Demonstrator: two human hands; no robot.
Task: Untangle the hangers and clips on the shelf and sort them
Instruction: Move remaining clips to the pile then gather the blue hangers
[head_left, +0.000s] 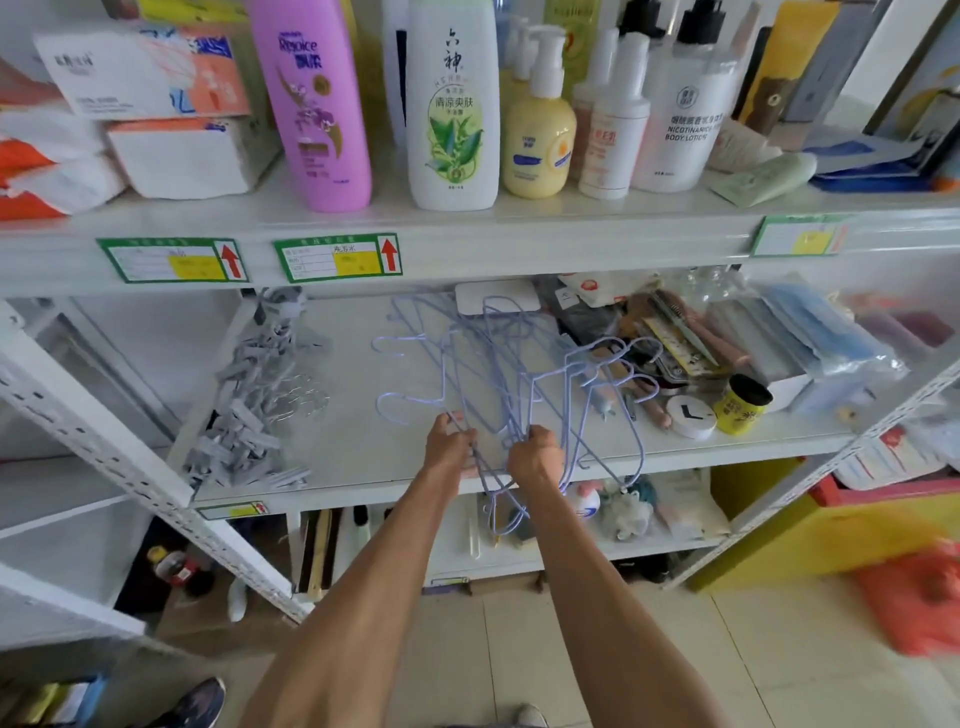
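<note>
A tangle of thin pale-blue wire hangers (498, 364) lies spread over the middle of the white shelf (363, 467), their hooks pointing left and right, some ends hanging past the front edge. My left hand (449, 441) pinches hanger wires near the shelf's front. Close beside it, my right hand (535, 454) grips a bunch of the same wires. A heap of grey clothes clips (254, 410) on a rack lies at the shelf's left end, apart from both hands.
Right of the hangers sits clutter: a white round lid (691, 415), a yellow jar (740, 405), combs, blue packets. Bottles, including a pink shampoo bottle (317, 104), and tissue packs fill the shelf above. A slanted upright (130, 457) crosses at left.
</note>
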